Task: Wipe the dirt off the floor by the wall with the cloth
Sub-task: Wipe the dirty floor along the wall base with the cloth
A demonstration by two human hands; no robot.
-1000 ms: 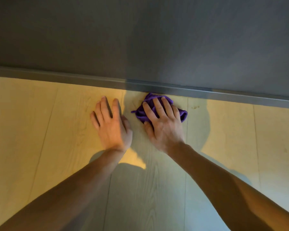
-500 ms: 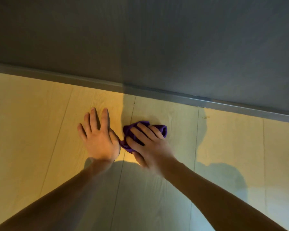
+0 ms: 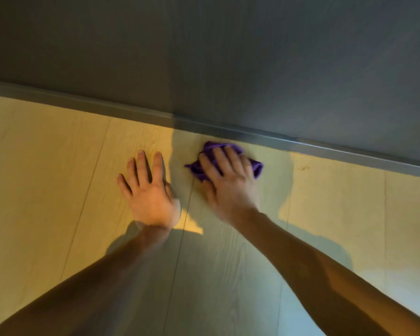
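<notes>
Left hand (image 3: 148,192) flat on the wood-look floor (image 3: 58,166), fingers spread, holding nothing: likely a brace, well short of the skirting strip (image 3: 325,147). Right hand (image 3: 230,183) presses the purple cloth (image 3: 258,168) under straight fingers, bunched just beside the skirting. Brownish speck (image 3: 303,168) sits further right along it, unwiped.

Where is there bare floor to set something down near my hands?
Bare floor lies left of the left hand, to the baseboard, and right of the cloth, save a dirt speck. The gap between left hand and right hand is tight.
</notes>
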